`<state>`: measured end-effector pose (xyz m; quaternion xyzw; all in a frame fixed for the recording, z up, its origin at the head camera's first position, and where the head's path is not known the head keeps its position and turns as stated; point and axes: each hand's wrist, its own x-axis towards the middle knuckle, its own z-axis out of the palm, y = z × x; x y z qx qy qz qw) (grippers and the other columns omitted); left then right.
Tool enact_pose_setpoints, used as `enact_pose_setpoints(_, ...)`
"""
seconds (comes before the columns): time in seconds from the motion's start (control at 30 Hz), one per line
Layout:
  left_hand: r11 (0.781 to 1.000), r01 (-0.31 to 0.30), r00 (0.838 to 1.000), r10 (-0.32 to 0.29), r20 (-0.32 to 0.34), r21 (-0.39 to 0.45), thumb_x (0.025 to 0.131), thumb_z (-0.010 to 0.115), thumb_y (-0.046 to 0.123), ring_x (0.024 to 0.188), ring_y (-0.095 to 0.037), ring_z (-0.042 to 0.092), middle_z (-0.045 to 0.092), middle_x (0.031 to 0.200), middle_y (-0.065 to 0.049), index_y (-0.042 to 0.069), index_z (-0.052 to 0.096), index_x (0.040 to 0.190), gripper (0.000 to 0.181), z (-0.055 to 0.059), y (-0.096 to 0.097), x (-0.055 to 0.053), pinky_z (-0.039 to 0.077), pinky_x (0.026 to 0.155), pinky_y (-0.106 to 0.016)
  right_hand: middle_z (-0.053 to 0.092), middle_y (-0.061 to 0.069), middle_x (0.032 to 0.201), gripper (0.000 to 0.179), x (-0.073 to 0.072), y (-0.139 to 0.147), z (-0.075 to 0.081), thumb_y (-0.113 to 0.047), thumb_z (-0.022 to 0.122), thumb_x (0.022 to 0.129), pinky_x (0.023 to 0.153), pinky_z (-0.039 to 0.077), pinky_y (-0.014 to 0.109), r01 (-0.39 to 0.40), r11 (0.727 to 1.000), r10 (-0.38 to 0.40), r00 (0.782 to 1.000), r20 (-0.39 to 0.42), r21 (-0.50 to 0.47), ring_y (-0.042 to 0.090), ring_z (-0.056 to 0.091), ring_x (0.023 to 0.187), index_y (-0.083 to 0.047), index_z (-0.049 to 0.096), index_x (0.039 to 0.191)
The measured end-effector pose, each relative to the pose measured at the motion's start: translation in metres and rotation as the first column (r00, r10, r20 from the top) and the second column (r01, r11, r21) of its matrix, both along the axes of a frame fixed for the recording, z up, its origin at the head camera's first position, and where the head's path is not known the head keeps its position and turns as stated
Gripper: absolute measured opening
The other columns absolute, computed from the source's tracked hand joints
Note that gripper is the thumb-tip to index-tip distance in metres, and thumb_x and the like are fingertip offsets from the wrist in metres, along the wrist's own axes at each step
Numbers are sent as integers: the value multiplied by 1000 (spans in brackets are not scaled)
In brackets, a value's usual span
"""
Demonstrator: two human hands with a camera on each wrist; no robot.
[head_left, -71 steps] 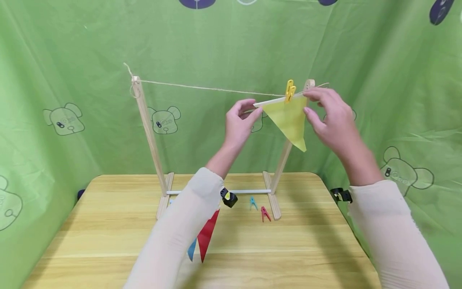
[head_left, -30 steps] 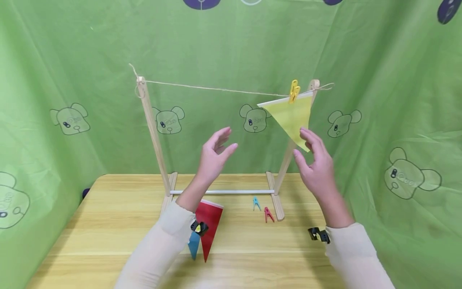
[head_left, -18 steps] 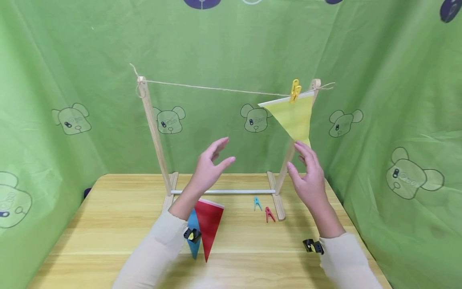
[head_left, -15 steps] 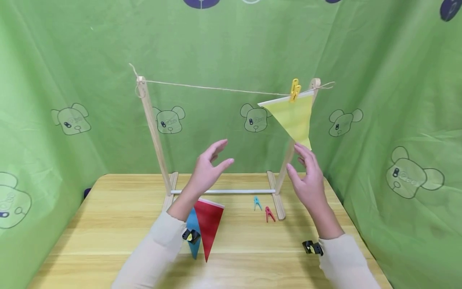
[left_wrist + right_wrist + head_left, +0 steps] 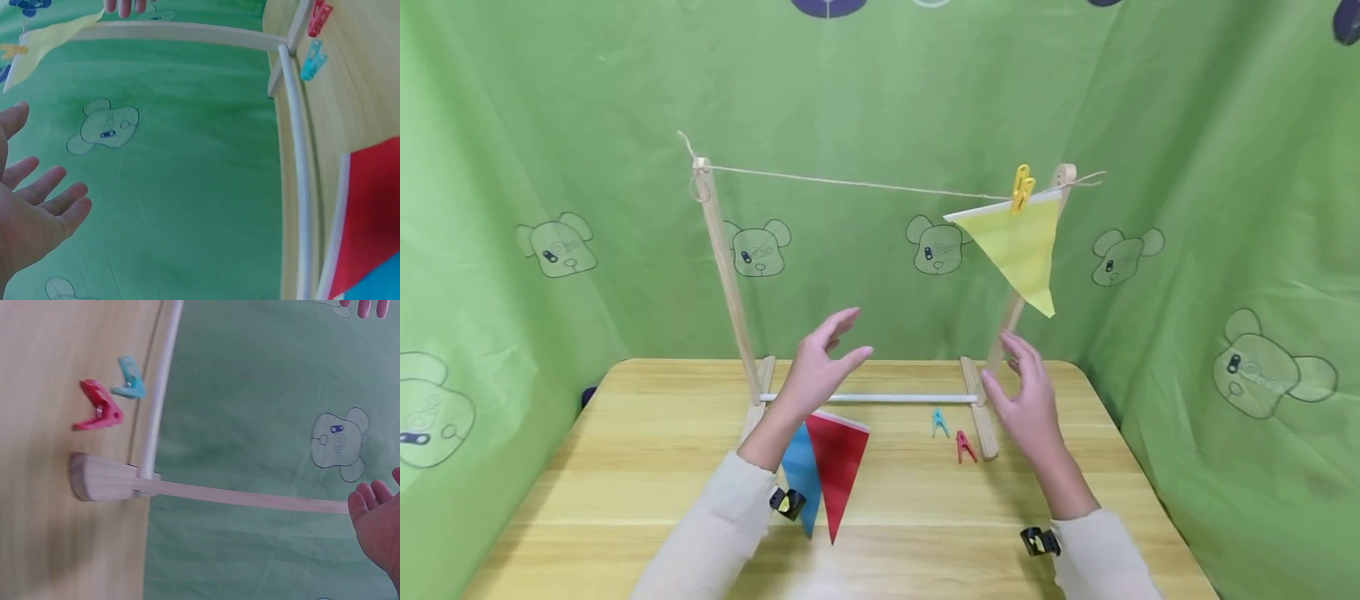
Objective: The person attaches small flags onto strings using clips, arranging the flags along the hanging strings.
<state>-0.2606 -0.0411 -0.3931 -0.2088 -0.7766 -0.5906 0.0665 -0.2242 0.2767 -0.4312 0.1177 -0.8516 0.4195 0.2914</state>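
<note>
A yellow triangular pennant (image 5: 1018, 246) with a white top edge hangs tilted from the string (image 5: 850, 182), held by a yellow clothespin (image 5: 1022, 190) near the right post. My right hand (image 5: 1028, 398) is below it, fingers relaxed and apart, with nothing in it. My left hand (image 5: 812, 367) hovers over the table's left half, thumb and fingers spread around nothing. Under the left forearm lie a red pennant (image 5: 841, 458) and a blue pennant (image 5: 802, 475), the blue one partly covered. A light blue clothespin (image 5: 940, 422) and a red clothespin (image 5: 966, 447) lie near the right foot.
Two wooden posts, the left post (image 5: 726, 275) and the right post (image 5: 1006, 321), carry the string and stand on wooden feet. A white rod (image 5: 887, 397) joins them low down. Green cloth (image 5: 880, 100) surrounds the wooden table (image 5: 910, 525) at back and sides.
Both hands were up at the yellow pennant's top corners; they have come away and moved down, the left one also leftward. The pennant stays hanging from its clothespin.
</note>
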Motion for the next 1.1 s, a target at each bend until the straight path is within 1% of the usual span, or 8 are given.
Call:
enact_pose_setpoints(0.07, 1000, -4, 1000, 4, 9, -6, 97, 74, 29, 147, -21, 45, 51, 157, -5, 22, 48, 153, 62, -5, -4, 0, 39, 121, -48, 44, 19, 155, 64, 1, -2, -4, -4, 72, 94, 113, 43, 56, -2, 1000, 3, 1000, 19, -3, 37, 47, 137, 1, 43, 152)
enact_pose_setpoints(0.2, 999, -25, 999, 26, 30, -26, 96, 75, 28, 147, -21, 46, 52, 156, -2, 22, 49, 153, 63, -15, -11, 0, 40, 120, -49, 44, 20, 154, 64, 3, -5, -15, -5, 71, 95, 112, 43, 59, -3, 1000, 3, 999, 54, -1, 38, 47, 137, 1, 42, 152)
enact_pose_setpoints(0.33, 999, -38, 998, 39, 45, -29, 95, 77, 27, 146, -24, 47, 53, 155, -3, 20, 50, 152, 63, -25, -17, 2, 40, 120, -50, 45, 23, 152, 65, 4, -6, -27, -6, 71, 96, 112, 43, 59, 4, 1000, -5, 995, 102, 2, 39, 47, 135, 3, 40, 152)
enact_pose_setpoints(0.53, 997, -62, 995, 65, 74, -39, 94, 78, 24, 145, -30, 48, 53, 154, -7, 18, 50, 152, 65, -41, -25, 4, 40, 120, -52, 43, 24, 153, 70, 5, -7, -45, -14, 72, 97, 113, 43, 60, 9, 1000, -3, 979, 203, -30, 41, 47, 136, 1, 36, 155)
enact_pose_setpoints(0.7, 996, -87, 992, 90, 91, -36, 93, 79, 24, 144, -34, 48, 54, 153, -8, 16, 51, 151, 65, -52, -31, 6, 40, 119, -55, 43, 25, 152, 73, 5, -6, -60, -19, 72, 98, 113, 43, 60, 14, 999, -3, 966, 260, -41, 43, 48, 135, 2, 34, 156)
enact_pose_setpoints(0.87, 994, -100, 988, 104, 113, -43, 92, 79, 24, 143, -36, 49, 55, 151, -10, 13, 51, 150, 65, -66, -37, 6, 40, 118, -55, 42, 25, 153, 76, 7, -5, -72, -23, 72, 98, 113, 43, 61, 23, 999, -10, 944, 330, -35, 44, 49, 135, 0, 32, 158)
enact_pose_setpoints(1.03, 990, -124, 983, 133, 129, -74, 92, 80, 22, 142, -35, 50, 56, 151, -10, 12, 52, 149, 65, -80, -41, 6, 42, 117, -54, 41, 24, 155, 79, 11, -6, -81, -31, 72, 98, 112, 43, 64, 35, 999, -27, 912, 409, -12, 47, 48, 136, -4, 31, 159)
enact_pose_setpoints(1.1, 988, -135, 981, 145, 128, -78, 91, 81, 21, 141, -36, 50, 56, 151, -11, 11, 53, 148, 64, -85, -42, 5, 43, 116, -56, 40, 25, 157, 80, 12, -6, -84, -32, 72, 98, 113, 42, 64, 33, 999, -31, 898, 439, 2, 46, 47, 138, -3, 30, 160)
